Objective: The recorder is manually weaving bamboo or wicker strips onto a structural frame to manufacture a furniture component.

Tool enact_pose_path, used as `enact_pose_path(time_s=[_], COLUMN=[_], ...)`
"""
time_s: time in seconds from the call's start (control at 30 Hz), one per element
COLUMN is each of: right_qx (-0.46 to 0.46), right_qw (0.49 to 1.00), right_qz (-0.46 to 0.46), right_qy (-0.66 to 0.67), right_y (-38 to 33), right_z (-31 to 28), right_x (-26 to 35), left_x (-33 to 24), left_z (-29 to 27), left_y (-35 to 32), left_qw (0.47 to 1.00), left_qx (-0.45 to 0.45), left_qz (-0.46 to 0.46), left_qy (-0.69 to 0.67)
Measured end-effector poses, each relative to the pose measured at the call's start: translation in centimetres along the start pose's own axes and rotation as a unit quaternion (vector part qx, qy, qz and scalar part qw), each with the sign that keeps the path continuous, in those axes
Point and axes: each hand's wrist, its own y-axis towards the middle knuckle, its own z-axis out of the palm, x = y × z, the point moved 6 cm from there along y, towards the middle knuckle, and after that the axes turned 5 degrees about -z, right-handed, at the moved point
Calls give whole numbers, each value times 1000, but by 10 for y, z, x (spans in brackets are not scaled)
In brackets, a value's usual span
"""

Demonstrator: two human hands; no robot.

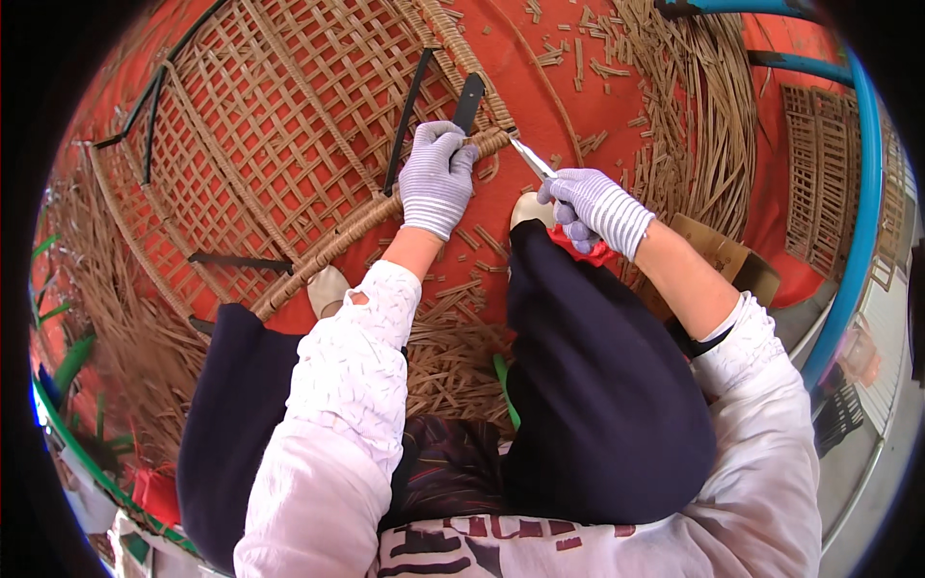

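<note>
A large openwork panel of woven brown rattan (289, 87), with a thick wrapped rim, lies slanted in front of me at the left. My left hand (438, 178), in a grey-and-white striped glove, is closed around the wrapped rim near its corner. A flat black bar (468, 104) stands up from the rim beside those fingers. My right hand (599, 212), gloved alike, grips a hand tool with silvery pointed jaws (532, 157), like pliers or scissors. The tips meet the rim's corner, just right of my left hand. The fingers hide most of the tool's handle.
Loose rattan strips (708, 116) lie heaped at the right, with cut scraps (578, 63) scattered over the red ground sheet (540, 96). A blue tube frame (862, 193) curves along the right. Near my right knee sits a cardboard box (718, 252). Black bars (409, 120) cross the panel.
</note>
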Motion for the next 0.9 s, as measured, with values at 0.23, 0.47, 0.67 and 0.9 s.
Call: enact_pose_path(time_s=[0.23, 0.47, 0.67, 0.9], right_qx=[-16, -13, -5, -4], right_qw=[1000, 1000, 997, 1000], right_qz=[-11, -8, -46, -15], right_qy=[-19, -4, 62, 27], right_y=[2, 6, 13, 10], right_z=[2, 1, 11, 1], right_x=[3, 1, -12, -2], left_x=[1, 0, -1, -2], left_z=[0, 0, -1, 0], left_y=[-1, 0, -1, 0], left_qw=[1000, 1000, 1000, 1000], left_qx=[9, 8, 6, 5], left_qz=[0, 7, 8, 11], left_qy=[-10, 0, -1, 7])
